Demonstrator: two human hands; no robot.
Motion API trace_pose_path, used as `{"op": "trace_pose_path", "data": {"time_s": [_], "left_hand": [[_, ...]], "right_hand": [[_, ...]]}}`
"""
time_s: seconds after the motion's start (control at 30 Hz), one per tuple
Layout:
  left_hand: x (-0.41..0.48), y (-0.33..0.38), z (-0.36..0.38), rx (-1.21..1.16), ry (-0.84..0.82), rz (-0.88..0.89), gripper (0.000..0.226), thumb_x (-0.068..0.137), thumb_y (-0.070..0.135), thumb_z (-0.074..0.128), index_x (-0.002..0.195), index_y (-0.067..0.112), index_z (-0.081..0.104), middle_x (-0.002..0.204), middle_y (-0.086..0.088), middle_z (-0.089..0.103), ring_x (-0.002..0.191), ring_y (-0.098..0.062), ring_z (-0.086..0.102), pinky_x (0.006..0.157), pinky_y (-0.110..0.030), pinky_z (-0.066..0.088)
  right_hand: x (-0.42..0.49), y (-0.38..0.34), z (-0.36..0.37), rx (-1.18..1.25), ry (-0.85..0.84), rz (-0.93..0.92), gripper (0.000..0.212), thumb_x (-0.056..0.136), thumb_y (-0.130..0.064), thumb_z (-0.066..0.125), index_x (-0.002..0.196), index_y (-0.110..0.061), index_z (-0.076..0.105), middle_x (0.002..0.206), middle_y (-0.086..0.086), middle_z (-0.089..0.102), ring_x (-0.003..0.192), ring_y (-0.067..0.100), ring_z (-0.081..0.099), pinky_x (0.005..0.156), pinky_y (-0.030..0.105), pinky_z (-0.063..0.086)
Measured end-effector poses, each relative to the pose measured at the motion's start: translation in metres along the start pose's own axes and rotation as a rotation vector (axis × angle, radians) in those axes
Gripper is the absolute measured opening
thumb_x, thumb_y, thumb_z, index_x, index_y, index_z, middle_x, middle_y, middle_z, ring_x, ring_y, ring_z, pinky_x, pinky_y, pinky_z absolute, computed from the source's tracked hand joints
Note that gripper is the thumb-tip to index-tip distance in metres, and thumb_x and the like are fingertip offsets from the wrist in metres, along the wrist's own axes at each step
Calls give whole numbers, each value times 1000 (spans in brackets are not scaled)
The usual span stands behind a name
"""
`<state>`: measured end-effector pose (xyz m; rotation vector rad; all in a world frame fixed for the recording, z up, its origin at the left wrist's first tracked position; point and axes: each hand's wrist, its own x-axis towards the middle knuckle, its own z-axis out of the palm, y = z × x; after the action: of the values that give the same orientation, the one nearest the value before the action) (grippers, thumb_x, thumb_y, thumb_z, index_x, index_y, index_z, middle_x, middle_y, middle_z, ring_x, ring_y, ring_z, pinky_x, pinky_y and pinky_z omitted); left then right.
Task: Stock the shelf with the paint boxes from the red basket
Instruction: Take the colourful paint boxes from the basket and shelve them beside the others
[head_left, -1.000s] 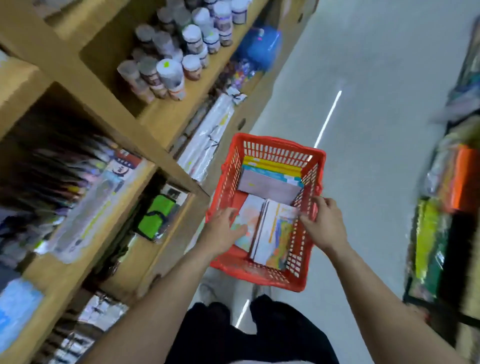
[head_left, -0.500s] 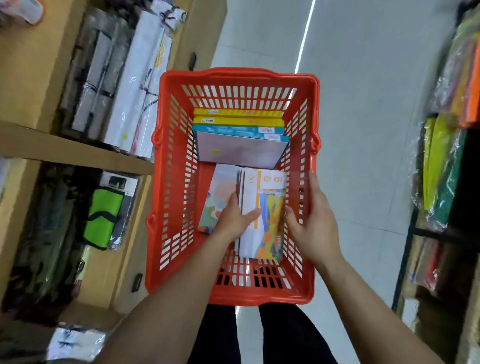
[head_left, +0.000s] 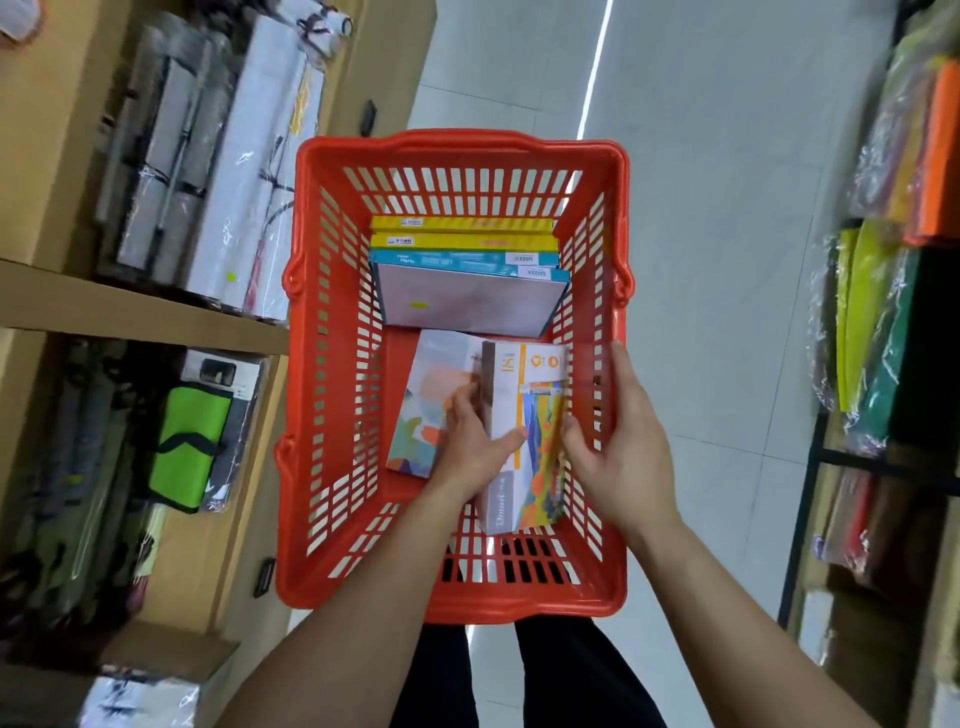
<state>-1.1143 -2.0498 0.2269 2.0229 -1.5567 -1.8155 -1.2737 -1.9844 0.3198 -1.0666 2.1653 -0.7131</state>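
The red basket (head_left: 332, 415) stands on the floor between the aisles, right below me. Inside it, at the far end, yellow and teal paint boxes (head_left: 467, 270) stand on edge. Nearer me lie two colourful paint boxes: a white-and-orange one (head_left: 535, 395) and a pastel one (head_left: 426, 410) to its left. My left hand (head_left: 475, 447) grips the left edge of the white-and-orange box, thumb on its front. My right hand (head_left: 618, 441) presses against its right edge, along the basket's right wall. The box is clamped between both hands.
A wooden shelf unit (head_left: 130, 312) runs along the left, with wrapped canvases (head_left: 249, 171) above and a green pouch (head_left: 189, 441) below. A dark rack with bright wrapped paper (head_left: 883, 312) lines the right. Grey tiled floor (head_left: 701, 260) lies beyond the basket.
My view has swung down from the shelf of paint jars to straight over the basket. Both hands have closed in on the white-and-orange box from either side.
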Motion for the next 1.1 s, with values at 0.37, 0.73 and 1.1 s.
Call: {"op": "trace_pose_path", "data": {"time_s": [0.37, 0.73, 1.1], "left_hand": [[-128, 57, -91, -228, 92, 213, 67, 79, 40, 76, 136, 63, 49, 128, 25, 71, 118, -2, 69, 97, -34, 60], [-313, 86, -191, -562, 459, 341, 45, 75, 54, 71, 120, 46, 67, 116, 16, 78, 106, -6, 74, 83, -25, 58], [-476, 41, -313, -531, 895, 510, 59, 80, 31, 57, 133, 57, 55, 126, 22, 73, 112, -3, 71, 89, -26, 58]], "right_hand": [[-17, -56, -39, -104, -48, 42, 91, 81, -67, 53, 159, -27, 31, 152, 14, 43, 142, 34, 38, 109, 46, 41], [-119, -224, -38, 558, -518, -246, 77, 87, -50, 71, 155, -46, 36, 146, 1, 59, 137, 28, 55, 110, 59, 45], [-222, -404, -26, 534, -697, -682, 85, 86, -70, 67, 159, -40, 34, 156, -6, 50, 147, 23, 45, 115, 57, 41]]}}
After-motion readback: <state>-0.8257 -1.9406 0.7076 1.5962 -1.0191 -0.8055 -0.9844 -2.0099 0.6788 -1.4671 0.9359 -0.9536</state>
